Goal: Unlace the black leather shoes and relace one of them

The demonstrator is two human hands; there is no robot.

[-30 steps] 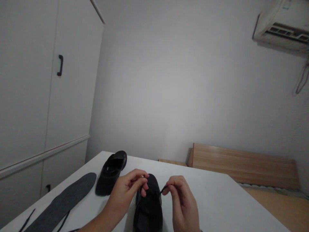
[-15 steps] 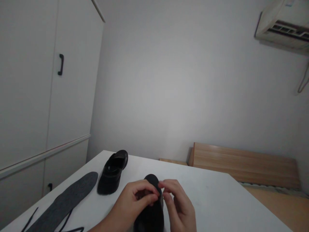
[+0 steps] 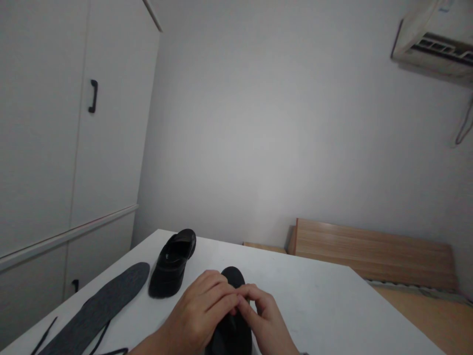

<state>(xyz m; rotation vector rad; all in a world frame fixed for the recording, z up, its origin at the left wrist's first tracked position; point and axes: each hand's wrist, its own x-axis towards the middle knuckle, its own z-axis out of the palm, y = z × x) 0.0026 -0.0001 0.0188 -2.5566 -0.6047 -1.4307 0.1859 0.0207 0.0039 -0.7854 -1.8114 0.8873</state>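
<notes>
A black shoe (image 3: 231, 333) lies on the white table in front of me, its rounded far end showing past my fingers. My left hand (image 3: 203, 308) is curled over the top of this shoe, fingers drawn together. From the other side my right hand (image 3: 264, 313) meets it, thumb and forefinger pinched at the left fingertips. Whatever is between the fingers is hidden. To the left stands a second black shoe (image 3: 170, 271), its opening in view. A dark grey insole (image 3: 107, 301) lies flat beside that shoe. Black laces (image 3: 99, 337) run out near the insole.
The white table (image 3: 314, 305) has an angled far right corner. A white cabinet (image 3: 111, 148) with black handles rises at the left. Beyond the table's right side is a wooden headboard (image 3: 369, 246). An air conditioner (image 3: 432, 49) hangs high on the right.
My right hand has moved left and its fingertips now meet those of my left hand. The left hand has rolled further over the shoe. The second shoe and insole stay put.
</notes>
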